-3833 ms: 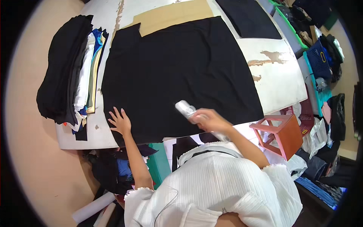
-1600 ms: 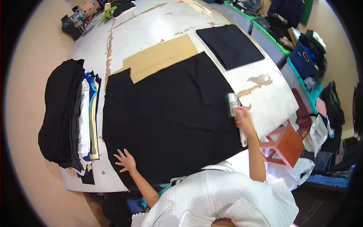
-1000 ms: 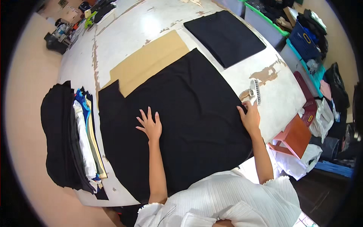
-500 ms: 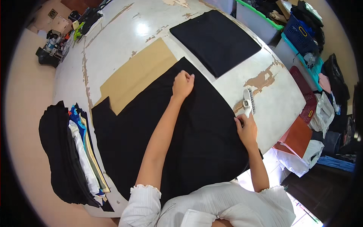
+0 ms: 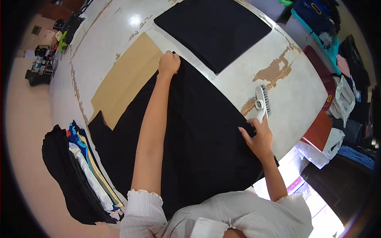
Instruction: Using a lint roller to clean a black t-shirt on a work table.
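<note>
A large black cloth [image 5: 198, 135] lies spread over the table in front of me. My left hand [image 5: 169, 63] is closed on its far edge near the top corner, fingers folded over the fabric. My right hand [image 5: 261, 137] is at the cloth's right edge. A white brush [image 5: 260, 97] with grey bristles facing right has its handle running in among my right fingers, while thumb and index finger stand apart over the fabric. How the other fingers wrap the handle is partly hidden. A tan piece of fabric [image 5: 125, 79] lies partly under the cloth's left side.
A folded black cloth [image 5: 214, 31] rests farther back on the worn white table [image 5: 301, 95]. Left of me is a stack of folded fabrics [image 5: 75, 174]. Bins, a dark blue basket [image 5: 313, 16] and bags stand along the right side.
My left hand has moved left and farther out to the cloth's far corner. The right thumb and index finger have spread apart from the cloth's edge. The view has shifted slightly.
</note>
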The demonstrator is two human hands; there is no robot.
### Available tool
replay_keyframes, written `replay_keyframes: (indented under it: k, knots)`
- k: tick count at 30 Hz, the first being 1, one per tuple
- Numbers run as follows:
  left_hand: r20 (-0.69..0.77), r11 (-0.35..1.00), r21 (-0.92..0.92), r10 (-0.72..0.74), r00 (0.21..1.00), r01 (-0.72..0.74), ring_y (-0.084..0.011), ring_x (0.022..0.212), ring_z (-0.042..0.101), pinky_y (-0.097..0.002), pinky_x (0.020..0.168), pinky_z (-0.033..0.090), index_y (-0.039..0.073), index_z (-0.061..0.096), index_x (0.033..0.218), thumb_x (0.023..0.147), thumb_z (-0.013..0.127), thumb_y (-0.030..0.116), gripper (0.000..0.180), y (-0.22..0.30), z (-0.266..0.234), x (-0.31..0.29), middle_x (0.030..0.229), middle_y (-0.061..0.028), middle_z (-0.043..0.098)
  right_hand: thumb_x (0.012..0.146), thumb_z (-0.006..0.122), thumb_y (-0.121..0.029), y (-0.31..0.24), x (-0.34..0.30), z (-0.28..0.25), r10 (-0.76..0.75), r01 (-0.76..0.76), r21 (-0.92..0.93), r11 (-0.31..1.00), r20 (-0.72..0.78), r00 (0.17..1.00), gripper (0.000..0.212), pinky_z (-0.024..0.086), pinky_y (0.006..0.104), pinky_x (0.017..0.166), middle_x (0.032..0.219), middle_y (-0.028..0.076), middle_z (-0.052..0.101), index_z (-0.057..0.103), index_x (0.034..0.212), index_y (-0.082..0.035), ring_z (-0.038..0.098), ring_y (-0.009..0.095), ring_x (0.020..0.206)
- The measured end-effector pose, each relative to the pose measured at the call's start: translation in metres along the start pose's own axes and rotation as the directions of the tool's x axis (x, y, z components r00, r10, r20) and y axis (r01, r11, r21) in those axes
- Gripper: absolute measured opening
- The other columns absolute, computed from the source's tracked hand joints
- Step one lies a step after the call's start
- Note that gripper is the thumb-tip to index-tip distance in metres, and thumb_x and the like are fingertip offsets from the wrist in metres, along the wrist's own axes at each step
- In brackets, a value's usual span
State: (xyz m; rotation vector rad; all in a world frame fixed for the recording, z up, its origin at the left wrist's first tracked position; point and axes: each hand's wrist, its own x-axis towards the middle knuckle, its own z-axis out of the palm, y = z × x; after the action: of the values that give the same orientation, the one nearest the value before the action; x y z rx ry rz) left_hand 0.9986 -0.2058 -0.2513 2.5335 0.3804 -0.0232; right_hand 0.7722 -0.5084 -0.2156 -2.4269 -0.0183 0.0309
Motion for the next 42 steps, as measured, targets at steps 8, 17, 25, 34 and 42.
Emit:
replay_keyframes:
  k: [8,17,25,34,42]
  knots:
    - [0.052,0.784,-0.603,-0.145,0.988,0.147,-0.0131,0.048,0.052,-0.0273,0.045,0.048,0.000,0.049,0.086,0.091,0.046,0.024,0.025,-0.004,-0.008,-0.014,0.068,-0.0073,0.052,0.072,0.074,-0.023,0.002,0.001,0.003,-0.033,0.029,-0.064,0.998,-0.050,0.998,0.026,0.046,0.0310,0.054,0.085,0.008,0.052,0.058,0.089,-0.010,0.056,0.020,0.063]
    - [-0.101,0.812,-0.583,-0.108,0.989,0.029,-0.0122,0.050,0.051,-0.0264,0.046,0.046,0.001,0.047,0.084,0.091,0.045,0.027,0.027,0.006,-0.008,-0.020,0.069,-0.0067,0.051,0.076,0.070,-0.020,0.001,-0.001,-0.001,0.050,-0.051,0.024,0.998,0.034,0.998,0.018,0.046,0.0368,0.057,0.091,0.012,0.050,0.057,0.085,-0.012,0.058,0.030,0.075]
    - [-0.354,0.949,-0.306,-0.040,0.935,-0.075,-0.0370,0.068,0.059,-0.0438,0.065,0.046,-0.002,0.050,0.081,0.088,0.044,0.023,0.027,-0.014,0.004,0.005,0.073,-0.0220,0.060,0.077,0.068,-0.006,0.007,0.003,-0.007,0.036,-0.023,0.095,0.995,-0.133,0.990,0.012,0.040,0.0299,0.055,0.077,0.009,0.047,0.056,0.077,-0.003,0.052,0.019,0.062]
    - [-0.109,0.978,-0.204,-0.066,0.992,0.042,-0.0416,0.086,0.057,-0.0467,0.076,0.044,-0.001,0.053,0.088,0.088,0.042,0.027,0.031,-0.008,0.014,0.009,0.087,-0.0242,0.062,0.072,0.073,-0.019,0.019,-0.019,-0.022,0.048,-0.048,-0.006,0.999,0.019,0.999,0.023,0.047,0.0382,0.058,0.095,0.014,0.052,0.054,0.081,-0.009,0.059,0.033,0.078]
    - [-0.247,0.999,-0.031,0.001,0.969,-0.009,-0.0415,0.084,0.057,-0.0479,0.074,0.044,0.001,0.053,0.090,0.089,0.044,0.028,0.028,0.001,0.011,0.001,0.087,-0.0230,0.062,0.074,0.070,-0.007,0.020,-0.023,-0.020,0.037,-0.036,0.026,0.999,-0.018,0.999,0.018,0.048,0.0333,0.060,0.087,0.012,0.051,0.053,0.081,-0.005,0.059,0.028,0.072]
